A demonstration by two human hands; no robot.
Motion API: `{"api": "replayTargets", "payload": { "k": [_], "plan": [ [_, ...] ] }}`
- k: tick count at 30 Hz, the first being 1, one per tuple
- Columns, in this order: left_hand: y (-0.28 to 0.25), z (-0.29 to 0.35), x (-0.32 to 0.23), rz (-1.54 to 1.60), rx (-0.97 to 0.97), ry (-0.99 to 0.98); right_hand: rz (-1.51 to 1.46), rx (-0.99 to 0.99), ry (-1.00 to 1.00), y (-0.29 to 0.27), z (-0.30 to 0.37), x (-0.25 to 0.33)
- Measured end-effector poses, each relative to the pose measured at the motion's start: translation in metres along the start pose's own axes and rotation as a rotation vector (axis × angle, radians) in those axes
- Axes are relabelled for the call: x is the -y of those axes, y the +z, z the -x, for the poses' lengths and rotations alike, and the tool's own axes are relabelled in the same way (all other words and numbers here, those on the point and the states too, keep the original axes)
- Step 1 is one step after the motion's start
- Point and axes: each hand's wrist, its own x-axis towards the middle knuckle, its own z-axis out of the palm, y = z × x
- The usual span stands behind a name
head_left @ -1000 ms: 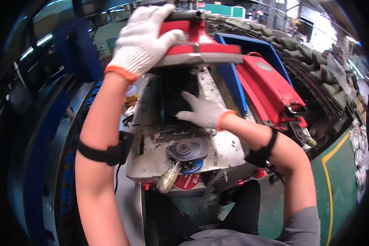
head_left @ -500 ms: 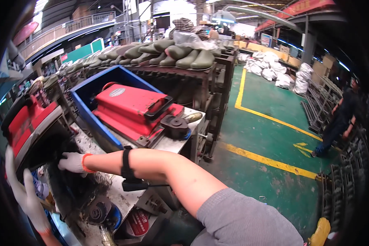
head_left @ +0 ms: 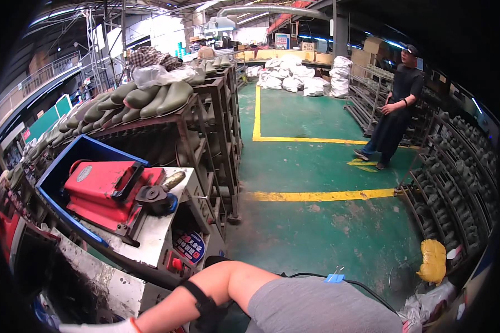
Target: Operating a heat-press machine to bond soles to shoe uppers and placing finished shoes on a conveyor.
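My right hand (head_left: 101, 327), in a white glove with an orange cuff, shows only in part at the lower left edge. Its fingers are cut off or hidden, so I cannot tell whether it grips anything. A black strap circles my right forearm. Nearest to the hand is a scuffed whitish machine bench (head_left: 103, 275). At the far left rim stands a red and black machine part (head_left: 8, 238), mostly dark. Beyond the arm, a red machine cover (head_left: 103, 191) with a black handle sits inside a blue frame (head_left: 53, 166). My left hand is out of sight.
Green boots (head_left: 164, 100) lie heaped on a metal rack (head_left: 205, 133). At right, another person (head_left: 397, 105) stands on the green floor near dark racks of footwear (head_left: 455, 183). White sacks (head_left: 300, 75) are piled at the back. A yellow bag (head_left: 432, 261) rests at lower right.
My view has swung right, so the machines sit farther left. My right hand has come down to the lower edge. My left hand has left view. The other person has changed pose.
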Motion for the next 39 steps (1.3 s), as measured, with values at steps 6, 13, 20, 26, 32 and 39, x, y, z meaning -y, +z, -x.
{"api": "replayTargets", "payload": {
  "k": [6, 13, 20, 26, 32, 39],
  "plan": [
    [0.009, 0.012, 0.046, -0.238, 0.004, 0.073, 0.252, 0.192, -0.023, 0.042, 0.014, -0.014],
    [-0.083, 0.093, -0.053, -1.082, -0.773, 0.569, 0.397, 0.286, -0.028, -0.014, 0.034, -0.005],
    [-0.159, 0.175, -0.108, -0.244, -1.029, 0.764, 0.485, -0.392, 0.154, -0.079, 0.056, 0.006],
    [-0.243, 0.241, -0.145, -0.285, -1.382, 0.752, 0.475, -0.482, 0.042, -0.129, 0.06, -0.029],
    [-0.317, 0.26, -0.205, -0.627, -1.682, 0.731, 0.361, -0.496, 0.017, -0.145, 0.056, -0.047],
    [-0.412, 0.226, -0.234, -1.214, -1.908, 0.206, 0.367, -0.601, 0.095, -0.118, 0.042, -0.044]
  ]
}}
